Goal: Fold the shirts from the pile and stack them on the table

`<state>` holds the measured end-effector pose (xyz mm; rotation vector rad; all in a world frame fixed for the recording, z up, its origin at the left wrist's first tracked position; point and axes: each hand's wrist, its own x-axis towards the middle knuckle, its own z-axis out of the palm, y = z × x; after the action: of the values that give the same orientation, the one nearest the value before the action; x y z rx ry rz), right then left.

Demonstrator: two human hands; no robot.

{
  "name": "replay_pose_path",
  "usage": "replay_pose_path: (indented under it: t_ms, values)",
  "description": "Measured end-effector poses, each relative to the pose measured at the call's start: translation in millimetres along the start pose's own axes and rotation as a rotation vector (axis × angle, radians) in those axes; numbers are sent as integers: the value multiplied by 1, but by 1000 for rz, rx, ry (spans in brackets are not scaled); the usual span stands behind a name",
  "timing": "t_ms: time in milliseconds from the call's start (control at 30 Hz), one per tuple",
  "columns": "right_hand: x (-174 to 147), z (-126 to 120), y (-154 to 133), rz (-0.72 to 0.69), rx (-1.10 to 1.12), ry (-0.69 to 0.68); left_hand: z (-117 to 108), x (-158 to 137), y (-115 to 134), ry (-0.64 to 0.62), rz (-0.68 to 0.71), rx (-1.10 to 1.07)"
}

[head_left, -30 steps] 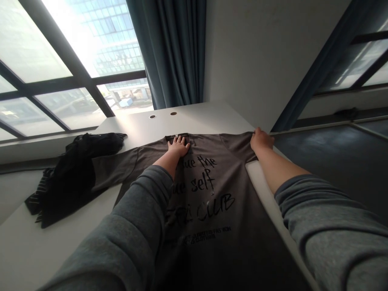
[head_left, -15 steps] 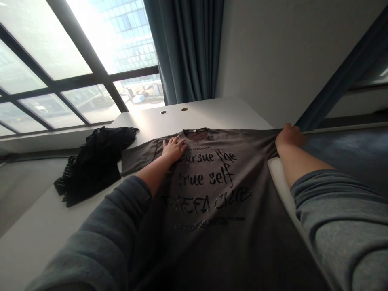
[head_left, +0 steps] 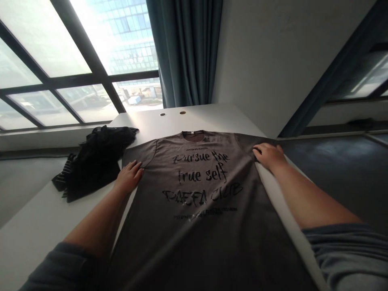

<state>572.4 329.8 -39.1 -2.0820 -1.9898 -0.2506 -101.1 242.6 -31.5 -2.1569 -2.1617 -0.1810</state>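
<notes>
A dark grey T-shirt [head_left: 203, 238] lies spread front side up, its collar at the far end and black lettering across the chest. Near the left armpit, my left hand [head_left: 130, 176] rests on the sleeve edge, with fingers stretched out over the cloth. My right hand [head_left: 270, 157] is at the opposite sleeve near the armpit, fingers bent and pinching a bit of the fabric. The shirt's lower end runs out of view toward me.
The shirt lies on a white table [head_left: 218, 117] with two round cable holes near its far edge. A heap of black clothing [head_left: 93, 161] sits at the left. Beyond are a window [head_left: 75, 44], a blue curtain [head_left: 188, 52] and a wall [head_left: 273, 60].
My left hand has moved from the chest near the collar leftward to the sleeve. The right hand has come inward from the outer end of its sleeve, which now lies lower on the table.
</notes>
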Motion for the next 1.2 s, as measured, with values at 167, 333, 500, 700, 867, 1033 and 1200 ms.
replay_pose_path:
  t_ms: [167, 333, 500, 700, 867, 1033, 1200]
  values:
    - [-23, -3, 8, 210, 5, -176, -5, -23, -7, -3, -36, -13]
    - [-63, -26, -23, 142, 20, 13, -20, -57, 3, 30, 23, -84]
    - [-150, -61, -62, 17, 62, -7, -44, -115, 21, 47, 284, -221]
    - [-286, -98, -64, -22, 149, -157, -67, -206, 35, -92, 416, -253]
    - [-366, -111, -69, -77, 151, -94, -71, -252, 37, -72, 387, -220]
    - [-377, -127, -66, -84, 229, -93, -68, -269, 35, -72, 397, -209]
    - [-372, -146, -43, -65, 252, -157, -62, -289, 35, -91, 389, -174]
